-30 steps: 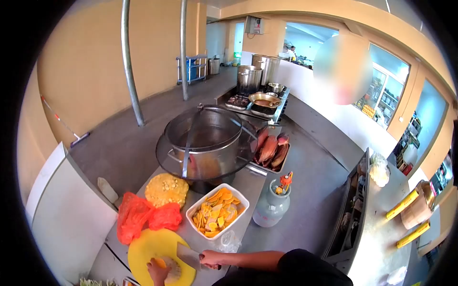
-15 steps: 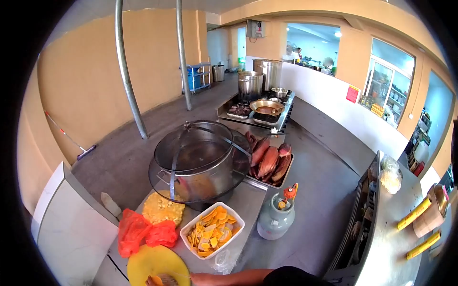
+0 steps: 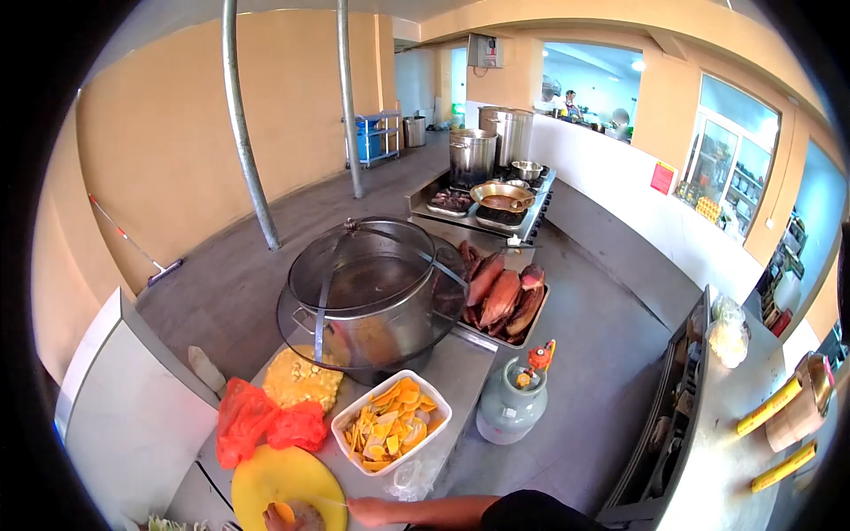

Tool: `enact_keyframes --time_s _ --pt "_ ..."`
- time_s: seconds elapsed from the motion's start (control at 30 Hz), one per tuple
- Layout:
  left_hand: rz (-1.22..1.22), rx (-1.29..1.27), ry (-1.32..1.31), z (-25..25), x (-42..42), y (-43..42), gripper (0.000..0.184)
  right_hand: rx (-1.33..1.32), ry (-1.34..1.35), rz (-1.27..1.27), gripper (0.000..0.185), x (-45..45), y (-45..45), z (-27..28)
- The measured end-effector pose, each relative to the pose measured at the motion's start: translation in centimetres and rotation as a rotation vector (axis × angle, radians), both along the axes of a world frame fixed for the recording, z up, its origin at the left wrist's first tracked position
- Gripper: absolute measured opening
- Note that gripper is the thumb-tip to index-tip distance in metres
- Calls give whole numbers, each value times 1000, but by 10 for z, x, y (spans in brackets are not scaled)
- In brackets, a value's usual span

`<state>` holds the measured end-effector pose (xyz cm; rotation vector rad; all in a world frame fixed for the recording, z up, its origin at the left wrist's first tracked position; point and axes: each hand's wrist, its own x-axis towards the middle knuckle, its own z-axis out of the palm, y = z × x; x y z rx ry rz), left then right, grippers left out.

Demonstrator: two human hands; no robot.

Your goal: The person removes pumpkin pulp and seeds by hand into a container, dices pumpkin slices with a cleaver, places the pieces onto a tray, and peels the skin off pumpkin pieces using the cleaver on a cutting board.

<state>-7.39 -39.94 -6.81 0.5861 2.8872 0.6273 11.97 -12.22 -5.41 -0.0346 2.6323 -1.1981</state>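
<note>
At the bottom edge, a round yellow cutting board (image 3: 288, 478) lies on the steel table. My left hand (image 3: 276, 519), partly cut off by the frame, presses an orange vegetable piece (image 3: 284, 511) on the board. My right hand (image 3: 370, 511) is closed at the board's right edge. From it a thin knife (image 3: 332, 502) reaches over the board, its blade close to my left fingers. Beside the board, a white tub (image 3: 342, 428) holds orange and yellow slices (image 3: 394, 429). A red plastic bag (image 3: 243, 425) lies behind the board.
A large lidded pot (image 3: 372, 296) stands behind the tub, near a bag of yellow food (image 3: 301, 385). To its right is a tray of dark red meat (image 3: 500, 301). A gas cylinder (image 3: 512, 407) stands on the floor. Stove pots (image 3: 472, 157) are farther back.
The view has shifted slightly, so the board and both hands show a little higher in the frame. More of the orange piece under my left hand is visible. Both hands stay at the board.
</note>
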Motion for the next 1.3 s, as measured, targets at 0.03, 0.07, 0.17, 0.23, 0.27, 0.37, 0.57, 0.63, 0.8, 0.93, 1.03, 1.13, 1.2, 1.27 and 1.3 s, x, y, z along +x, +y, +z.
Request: enact_keyframes --time_s 0.03,0.07,0.17,0.23,0.27,0.37,0.57,0.63,0.8,0.93,1.03,1.13,1.2,1.27,1.3 --pt "10 -9 -14 1 -1 0 107 31 -4 34 24 6 3 19" --pt "11 -8 -8 1 0 -1 107 31 23 18 25 7 0 19" --pt "6 -1 -3 2 -2 1 108 29 88 -30 29 5 -3 10" --pt "0 -3 -16 5 1 2 110 12 110 -50 30 4 -7 9" --pt "-14 5 -19 7 1 2 110 13 67 -50 31 4 -10 9" --pt "-40 14 -4 5 -1 0 112 0 3 -68 32 12 -11 38" --pt "-80 -12 17 10 0 -1 111 -16 -111 -138 32 14 -20 45" --pt "-73 -7 8 15 3 1 112 24 -65 -125 32 13 -22 35" --pt "-125 -70 -47 42 18 21 115 95 -70 -121 33 10 -21 22" --pt "-303 -105 -28 39 21 29 112 13 -185 -151 36 6 -24 0" --pt "-414 -91 -58 37 28 41 95 5 -483 -310 39 7 -24 63" --pt "-560 -116 -92 71 44 51 98 209 -220 -147 34 10 -13 38" --pt "-533 -130 -73 60 48 51 105 258 -186 -94 35 9 -16 52" --pt "-495 -176 -41 76 55 47 105 281 -169 -79 35 11 -20 67" --pt "-467 -181 6 78 61 46 104 283 -171 -73 35 11 -20 72"
